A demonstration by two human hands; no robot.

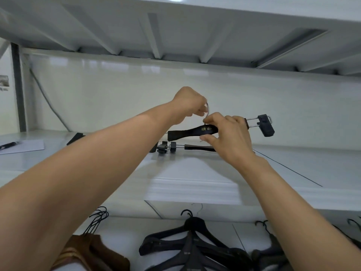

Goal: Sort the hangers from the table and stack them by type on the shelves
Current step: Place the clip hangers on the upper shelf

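While a black clip hanger (192, 132) is held just above the white shelf (195, 184), its metal hook (207, 111) is pinched by the left hand (188, 105) and its bar is gripped by the right hand (228, 133), fingers curled. A second clip hanger (199, 148) (partly hidden) is laid on the shelf beneath.

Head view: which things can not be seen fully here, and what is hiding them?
The held clip hanger: hook mostly inside the left hand; part of its bar behind the right hand.
The second clip hanger on the shelf: right end behind the right hand.
The brown hangers: covered by the left forearm, cut by the bottom edge.
The black hangers: cut by the bottom edge.
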